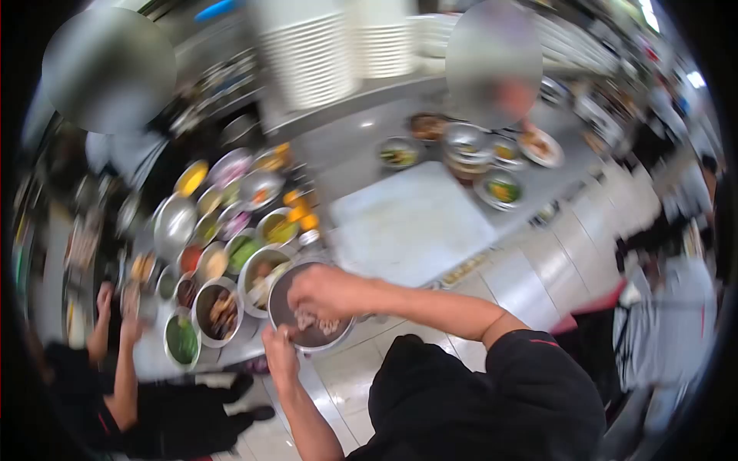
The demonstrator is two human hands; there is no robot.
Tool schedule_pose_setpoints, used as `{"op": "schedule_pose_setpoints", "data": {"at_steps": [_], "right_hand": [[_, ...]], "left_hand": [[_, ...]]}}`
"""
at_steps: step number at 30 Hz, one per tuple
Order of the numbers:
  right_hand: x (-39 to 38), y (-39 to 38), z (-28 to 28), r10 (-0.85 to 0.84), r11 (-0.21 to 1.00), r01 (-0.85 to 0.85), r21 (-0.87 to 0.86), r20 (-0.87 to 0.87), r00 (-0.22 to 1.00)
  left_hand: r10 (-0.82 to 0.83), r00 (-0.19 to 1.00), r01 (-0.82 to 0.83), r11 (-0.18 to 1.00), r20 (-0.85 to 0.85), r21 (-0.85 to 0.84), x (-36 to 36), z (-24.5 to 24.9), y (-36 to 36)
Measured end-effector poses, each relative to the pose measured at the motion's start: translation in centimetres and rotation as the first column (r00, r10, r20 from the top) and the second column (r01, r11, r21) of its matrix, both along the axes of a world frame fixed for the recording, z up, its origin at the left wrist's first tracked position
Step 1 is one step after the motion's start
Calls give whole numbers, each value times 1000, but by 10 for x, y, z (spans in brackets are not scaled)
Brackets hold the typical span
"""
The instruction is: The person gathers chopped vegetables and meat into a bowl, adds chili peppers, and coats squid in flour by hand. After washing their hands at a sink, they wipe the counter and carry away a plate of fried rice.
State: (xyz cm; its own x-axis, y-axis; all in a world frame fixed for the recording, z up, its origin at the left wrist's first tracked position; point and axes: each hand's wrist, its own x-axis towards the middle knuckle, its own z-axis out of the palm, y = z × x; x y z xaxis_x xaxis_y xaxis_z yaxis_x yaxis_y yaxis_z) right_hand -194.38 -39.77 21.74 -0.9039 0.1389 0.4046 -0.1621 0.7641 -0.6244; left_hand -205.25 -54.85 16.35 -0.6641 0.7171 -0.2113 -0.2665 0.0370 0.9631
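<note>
A round metal bowl (338, 342) hangs at the counter's front edge, tilted towards me. My left hand (281, 355) is closed on its near left rim. Inside the bowl lie a few pale, greyish-pink pieces of food (329, 326), perhaps raw meat or seafood; blur hides the kind. My right hand (327, 290) reaches into the bowl from the right, fingers curled down just above these pieces. What its fingertips hold, if anything, is hidden. Right beside the bowl stands a metal pot (254, 296) with pale chunks in it.
Many ingredient bowls crowd the left, including one with green leaves (183, 338) and one with brown pieces (223, 311). A white cutting board (411, 223) lies ahead. Plate stacks (307, 58) stand behind. Co-workers are left, across the counter and right; a co-worker's hands (131, 323) show at left.
</note>
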Motion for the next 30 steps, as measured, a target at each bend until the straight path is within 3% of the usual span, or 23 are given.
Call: {"op": "schedule_pose_setpoints", "data": {"at_steps": [1, 2, 3, 4, 5, 6, 7, 8, 9, 11, 13, 15, 16, 18, 19, 21, 22, 24, 29, 30], "right_hand": [[39, -1, 10, -107, 994, 109, -4, 179, 978], [74, -3, 19, -181, 981, 192, 2, 349, 919], [106, 2, 12, -221, 973, 232, 7, 333, 917], [139, 9, 1, -283, 959, 276, 61, 247, 927], [167, 15, -14, -335, 940, 320, 117, 153, 930], [197, 22, -27, -360, 930, 346, 120, 126, 924], [230, 33, -38, -449, 893, 449, 31, -23, 893], [262, 48, -47, -536, 844, 532, -70, -161, 829], [298, 65, -43, -567, 823, 564, -72, -180, 804], [371, 95, -31, -688, 666, 746, -1, 386, 614], [431, 129, -40, -707, 640, 768, -7, 386, 593], [481, 160, -46, -892, 408, 912, -24, -224, 393], [506, 173, -42, -898, 395, 918, -21, -219, 381], [548, 196, -36, -967, 110, 940, -324, -253, 27], [566, 208, -36, -967, 106, 944, -312, -253, 25], [602, 229, -40, -969, -80, 676, -733, -101, -223], [618, 240, -47, -971, -89, 687, -721, -91, -222], [654, 271, -70, -939, -176, 606, -776, -52, -339], [778, 311, -117, -917, -312, 605, -733, 66, -393], [808, 311, -118, -883, -405, 634, -658, 102, -459]], "left_hand": [[-18, 999, 15, 997, -34, -74, 24, -10, 10], [-204, 976, 191, 970, -73, -152, 44, -20, 16], [-172, 965, 143, 978, -196, -152, 64, -52, 28], [-179, 952, 137, 974, -248, -179, 93, -61, 45], [-306, 921, 269, 947, -239, -175, 122, -58, 60], [-423, 901, 390, 888, -101, -243, 157, -42, 77], [-519, 854, 498, 836, -35, -230, 188, -43, 97], [-500, 866, 490, 850, -3, -193, 225, -42, 118], [-542, 840, 541, 827, 40, -155, 257, -46, 139], [-606, 788, 616, 777, 109, -132, 322, -58, 184], [-677, 725, 688, 708, 123, -157, 382, -66, 225], [-747, 636, 771, 618, 190, -151, 439, -69, 274], [-769, 595, 803, 581, 234, -134, 467, -71, 301], [-771, 538, 834, 544, 341, -88, 518, -77, 355], [-785, 495, 856, 514, 372, -55, 539, -88, 386], [-846, 383, 901, 431, 372, 52, 583, -95, 445], [-794, 462, 859, 511, 395, 24, 612, -95, 473], [-858, 392, 897, 437, 332, 68, 652, -93, 533], [-720, 586, 768, 639, 372, 27, 744, -103, 679], [-695, 592, 764, 645, 408, -10, 760, -117, 712]]}}
